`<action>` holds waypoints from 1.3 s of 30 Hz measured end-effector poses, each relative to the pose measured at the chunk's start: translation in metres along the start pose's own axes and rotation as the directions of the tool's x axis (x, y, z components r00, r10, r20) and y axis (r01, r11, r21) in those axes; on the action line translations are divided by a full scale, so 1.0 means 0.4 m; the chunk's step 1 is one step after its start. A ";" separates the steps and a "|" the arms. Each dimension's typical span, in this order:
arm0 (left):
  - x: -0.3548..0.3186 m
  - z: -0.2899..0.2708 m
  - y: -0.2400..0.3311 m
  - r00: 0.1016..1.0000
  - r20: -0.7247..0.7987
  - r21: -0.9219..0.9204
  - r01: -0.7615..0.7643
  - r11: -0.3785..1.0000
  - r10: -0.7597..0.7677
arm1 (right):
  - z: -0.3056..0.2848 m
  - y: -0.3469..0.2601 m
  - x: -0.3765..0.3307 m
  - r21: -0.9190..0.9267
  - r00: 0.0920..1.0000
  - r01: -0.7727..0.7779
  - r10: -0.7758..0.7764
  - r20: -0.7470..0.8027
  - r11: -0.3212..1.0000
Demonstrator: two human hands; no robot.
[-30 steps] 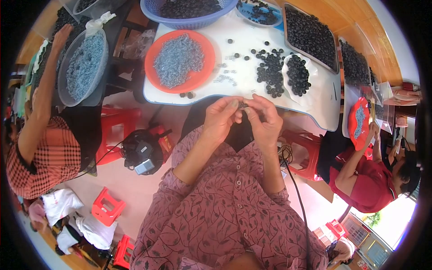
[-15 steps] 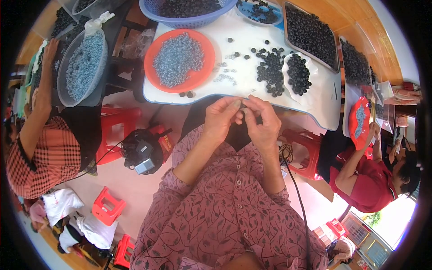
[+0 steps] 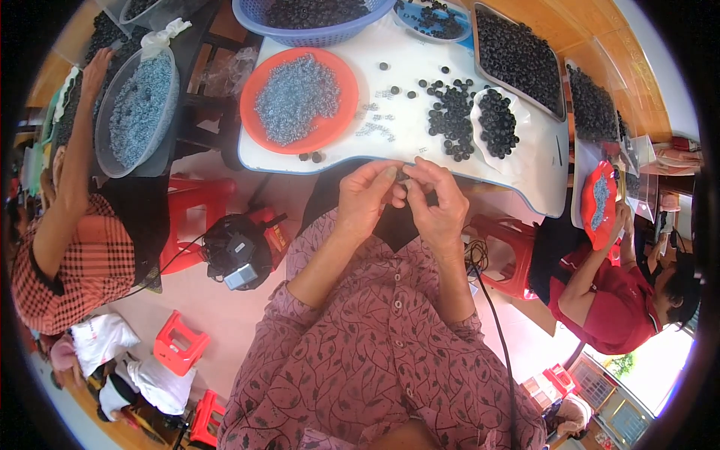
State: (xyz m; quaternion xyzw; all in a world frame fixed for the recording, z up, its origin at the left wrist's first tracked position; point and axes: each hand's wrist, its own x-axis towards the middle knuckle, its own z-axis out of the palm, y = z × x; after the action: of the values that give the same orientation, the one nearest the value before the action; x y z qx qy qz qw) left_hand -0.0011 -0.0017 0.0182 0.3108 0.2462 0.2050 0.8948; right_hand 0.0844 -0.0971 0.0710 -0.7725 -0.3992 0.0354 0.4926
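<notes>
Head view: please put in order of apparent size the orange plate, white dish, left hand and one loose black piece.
1. Orange plate
2. White dish and left hand: too alike to rank
3. Loose black piece

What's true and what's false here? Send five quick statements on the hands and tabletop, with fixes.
1. The left hand and right hand are far apart. False: their fingertips come close together around a small piece, mostly hidden.
2. The orange-red plate holds black pieces. False: it holds a heap of small bluish, see-through parts.
3. The blue basket holds black pieces. True.
4. Loose black pieces lie on the white table, left of the white dish. True.
5. The metal-rimmed tray is left of the plate. False: it is to the right.
</notes>
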 end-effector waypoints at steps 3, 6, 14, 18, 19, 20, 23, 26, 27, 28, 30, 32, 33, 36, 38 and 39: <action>-0.003 0.004 0.006 1.000 -0.009 0.035 -0.010 0.999 0.010 | 0.002 -0.002 0.002 0.005 1.000 0.007 -0.007 0.003 1.000; -0.004 0.013 0.012 1.000 -0.017 0.085 -0.020 0.996 0.021 | -0.002 0.005 0.001 -0.019 1.000 0.025 -0.025 0.010 0.999; -0.009 0.009 0.004 0.996 -0.056 0.192 -0.063 0.979 0.075 | 0.029 0.019 -0.014 0.029 1.000 0.001 0.000 -0.016 1.000; -0.001 -0.008 -0.007 0.996 -0.082 0.200 -0.012 0.980 0.029 | 0.033 0.026 -0.027 0.061 0.999 -0.047 0.048 -0.015 0.997; 0.000 -0.011 -0.009 0.996 -0.090 0.184 0.000 0.983 0.017 | 0.035 0.027 -0.030 0.091 0.994 -0.105 0.106 -0.007 0.990; 0.001 -0.013 -0.011 0.995 -0.097 0.169 0.011 0.986 0.005 | 0.034 0.029 -0.030 0.091 0.994 -0.106 0.107 -0.011 0.990; 0.002 -0.009 -0.012 0.996 -0.085 0.175 -0.001 0.984 0.016 | 0.025 0.038 -0.030 0.206 0.983 -0.185 0.183 0.029 0.961; 0.001 -0.004 0.001 0.999 -0.038 0.162 0.039 0.986 -0.033 | 0.017 0.049 -0.031 0.348 0.966 -0.249 0.258 0.021 0.904; 0.001 -0.006 -0.001 0.999 -0.036 0.164 0.040 0.986 -0.034 | 0.015 0.055 -0.033 0.325 0.964 -0.251 0.265 0.001 0.912; 0.003 -0.010 -0.004 0.999 -0.037 0.166 0.028 0.986 -0.022 | 0.013 0.058 -0.033 0.301 0.962 -0.253 0.272 -0.020 0.919; 0.008 -0.018 -0.011 0.999 -0.036 0.170 0.017 0.985 -0.011 | 0.008 0.059 -0.035 0.323 0.948 -0.296 0.317 -0.011 0.899; 0.010 -0.027 -0.019 1.000 -0.015 0.143 0.000 0.990 0.003 | 0.007 0.065 -0.040 0.346 0.932 -0.340 0.362 0.000 0.874; 0.012 -0.032 -0.019 1.000 -0.015 0.146 0.001 0.989 0.001 | 0.009 0.073 -0.041 0.386 0.928 -0.344 0.373 0.001 0.856; 0.018 -0.037 -0.014 0.989 0.130 -0.061 0.083 0.995 -0.074 | 0.011 0.084 -0.041 0.434 0.928 -0.329 0.372 -0.016 0.839; 0.019 -0.037 -0.007 0.966 0.255 -0.231 0.103 0.968 -0.042 | 0.014 0.084 -0.041 0.446 0.933 -0.309 0.358 -0.028 0.840; 0.020 -0.040 -0.006 0.967 0.252 -0.228 0.102 0.968 -0.042 | 0.012 0.082 -0.040 0.449 0.929 -0.323 0.369 -0.014 0.833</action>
State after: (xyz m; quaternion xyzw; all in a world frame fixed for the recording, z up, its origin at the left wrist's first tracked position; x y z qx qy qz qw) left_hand -0.0034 0.0080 0.0033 0.2144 0.1184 0.1602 0.9562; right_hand 0.0904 -0.1106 0.0370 -0.7014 -0.2091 0.1742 0.6587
